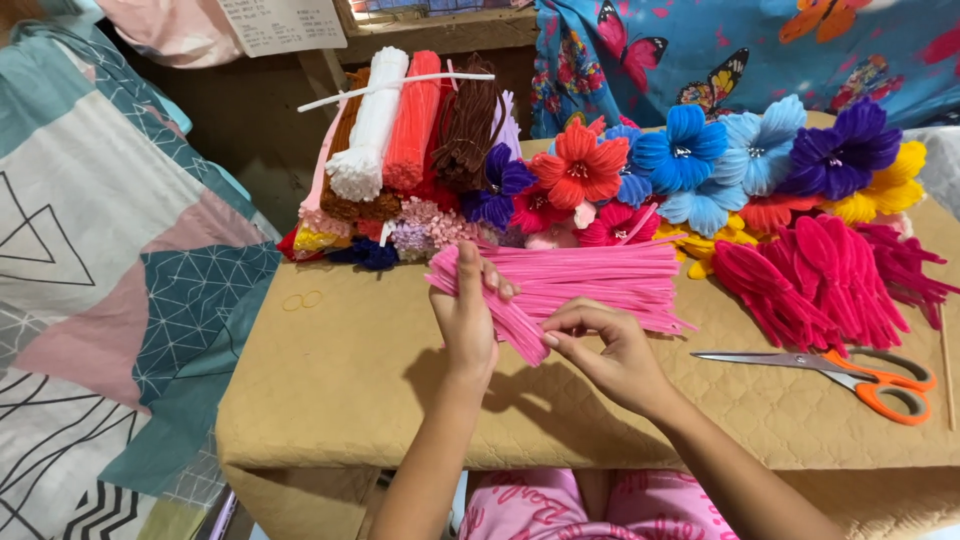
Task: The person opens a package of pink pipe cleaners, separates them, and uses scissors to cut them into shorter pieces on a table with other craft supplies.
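My left hand (pixel 466 318) grips a bunch of pink pipe cleaners (pixel 500 308) held slanting above the tan table (pixel 340 390). My right hand (pixel 605 350) pinches the lower end of that same bunch with its fingertips. Just behind the hands lies a larger loose bundle of pink pipe cleaners (pixel 610 275) on the table.
Bundles of white, orange, brown and other pipe cleaners (pixel 405 130) are stacked at the back left. Finished pipe-cleaner flowers (pixel 700 160) in red, blue, purple and yellow line the back. Folded magenta petals (pixel 820 275) lie right; orange-handled scissors (pixel 860 375) lie below them. Two rubber bands (pixel 302 300) lie left.
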